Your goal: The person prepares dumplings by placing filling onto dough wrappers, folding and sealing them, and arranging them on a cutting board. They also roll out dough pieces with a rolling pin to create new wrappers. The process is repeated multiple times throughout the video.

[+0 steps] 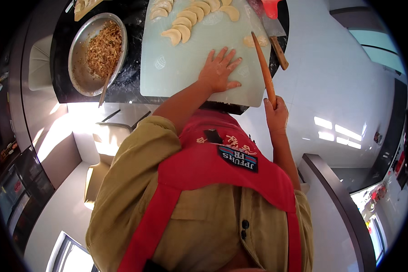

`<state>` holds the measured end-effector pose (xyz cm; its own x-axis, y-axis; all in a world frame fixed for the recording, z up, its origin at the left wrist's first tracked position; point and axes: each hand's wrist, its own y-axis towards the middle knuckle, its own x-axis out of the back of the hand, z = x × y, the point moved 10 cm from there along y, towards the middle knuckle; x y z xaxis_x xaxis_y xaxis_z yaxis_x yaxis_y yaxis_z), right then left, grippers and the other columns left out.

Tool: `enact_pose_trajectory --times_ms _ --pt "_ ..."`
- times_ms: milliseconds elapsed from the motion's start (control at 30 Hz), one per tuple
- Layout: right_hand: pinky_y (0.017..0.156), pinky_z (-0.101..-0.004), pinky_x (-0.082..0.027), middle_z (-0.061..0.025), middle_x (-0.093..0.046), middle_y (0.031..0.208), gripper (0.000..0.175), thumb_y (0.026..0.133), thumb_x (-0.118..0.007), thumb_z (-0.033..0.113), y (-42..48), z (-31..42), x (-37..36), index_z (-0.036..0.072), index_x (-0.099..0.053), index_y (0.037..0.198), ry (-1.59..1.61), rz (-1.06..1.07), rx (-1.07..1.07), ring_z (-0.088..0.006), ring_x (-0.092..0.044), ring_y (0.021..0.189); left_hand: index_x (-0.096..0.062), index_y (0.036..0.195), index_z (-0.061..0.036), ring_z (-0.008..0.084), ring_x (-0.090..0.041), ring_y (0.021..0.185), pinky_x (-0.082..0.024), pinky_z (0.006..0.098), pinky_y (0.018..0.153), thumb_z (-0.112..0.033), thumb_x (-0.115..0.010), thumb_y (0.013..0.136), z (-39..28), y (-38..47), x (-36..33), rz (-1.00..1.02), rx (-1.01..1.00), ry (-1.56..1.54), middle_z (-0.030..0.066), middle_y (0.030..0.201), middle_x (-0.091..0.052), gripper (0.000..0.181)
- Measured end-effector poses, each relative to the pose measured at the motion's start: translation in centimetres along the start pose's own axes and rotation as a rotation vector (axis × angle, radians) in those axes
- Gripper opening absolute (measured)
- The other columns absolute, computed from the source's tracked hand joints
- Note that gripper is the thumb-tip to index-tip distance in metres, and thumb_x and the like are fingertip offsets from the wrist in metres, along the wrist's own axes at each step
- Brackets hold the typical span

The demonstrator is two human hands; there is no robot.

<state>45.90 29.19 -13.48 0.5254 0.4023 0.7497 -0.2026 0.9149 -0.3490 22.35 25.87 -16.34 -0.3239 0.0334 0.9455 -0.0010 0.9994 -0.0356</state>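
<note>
My left hand [219,70] lies palm down with its fingers spread on a pale green board [187,78], near the board's front edge. In my right hand [277,114] is the lower end of a tapered wooden rolling pin [265,68], which points away from me across the board's right edge. Beside the pin's tip rests a patch of pale dough [256,41]. Folded dumplings [187,17] overlap in rows at the board's far side. To the left, a metal bowl [73,64] holds minced filling [103,49] and a utensil [105,88] that leans over its rim.
A knife with a wooden handle [278,52] lies at the right edge of the black tabletop [132,81]. Near it is a red object [271,8]. A wooden board [85,10] shows at the far left, and a chair [110,136] stands below the table on the left.
</note>
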Motion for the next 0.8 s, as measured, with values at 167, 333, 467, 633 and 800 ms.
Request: enact_pose_trajectory --times_ms 167,333,467,633,800 --pt "0.075 -0.0428 -0.049 -0.0171 -0.065 0.089 0.035 0.086 -0.066 0.032 0.2 1.6 -0.5 0.001 -0.062 0.100 -0.087 -0.002 0.056 -0.0341 -0.063 0.080 -0.049 0.137 -0.0065 0.0298 -0.031 0.140 -0.025 0.0468 0.115 -0.039 -0.062 0.086 1.6 -2.5 0.4 -0.096 -0.063 -0.124 0.0119 0.149 -0.039 0.062" --pt "0.074 -0.0431 -0.048 -0.0163 -0.065 0.090 0.032 0.085 -0.066 0.030 0.3 2.5 -2.2 0.003 -0.061 0.100 -0.111 0.046 0.082 -0.0348 -0.062 0.083 -0.057 0.124 -0.0022 0.0300 -0.043 0.134 -0.033 0.0421 0.112 -0.014 -0.055 0.086 2.4 -6.4 -0.9 -0.129 -0.322 -0.153 0.0121 0.141 -0.049 0.041" --pt "0.074 -0.0428 -0.049 -0.0141 -0.064 0.090 0.029 0.083 -0.068 0.026 0.1 5.2 -3.5 0.004 -0.061 0.100 -0.175 0.036 0.261 -0.0348 -0.062 0.083 -0.059 0.123 -0.0022 0.0304 -0.044 0.133 -0.033 0.0429 0.112 -0.009 -0.057 0.083 2.9 -8.0 0.8 -0.014 -0.472 -0.169 0.0120 0.140 -0.050 0.040" --pt "0.075 -0.0414 -0.049 -0.0119 -0.062 0.092 0.028 0.079 -0.072 0.021 -1.1 9.2 -5.5 0.006 -0.062 0.101 -0.239 0.066 0.523 -0.0328 -0.061 0.086 -0.054 0.129 -0.0049 0.0284 -0.043 0.134 -0.033 0.0436 0.110 -0.016 -0.059 0.085 6.4 -11.4 6.6 -0.164 -0.163 -0.188 0.0119 0.141 -0.049 0.046" --pt "0.077 -0.0390 -0.050 -0.0068 -0.061 0.103 0.031 0.076 -0.074 0.024 -1.3 12.7 -10.0 0.010 -0.063 0.101 -0.347 0.187 0.703 -0.0290 -0.059 0.097 -0.042 0.141 -0.0038 0.0337 -0.035 0.138 -0.027 0.0496 0.112 -0.030 -0.061 0.088 10.1 -14.0 6.8 -0.209 0.166 -0.084 0.0171 0.149 -0.039 0.062"
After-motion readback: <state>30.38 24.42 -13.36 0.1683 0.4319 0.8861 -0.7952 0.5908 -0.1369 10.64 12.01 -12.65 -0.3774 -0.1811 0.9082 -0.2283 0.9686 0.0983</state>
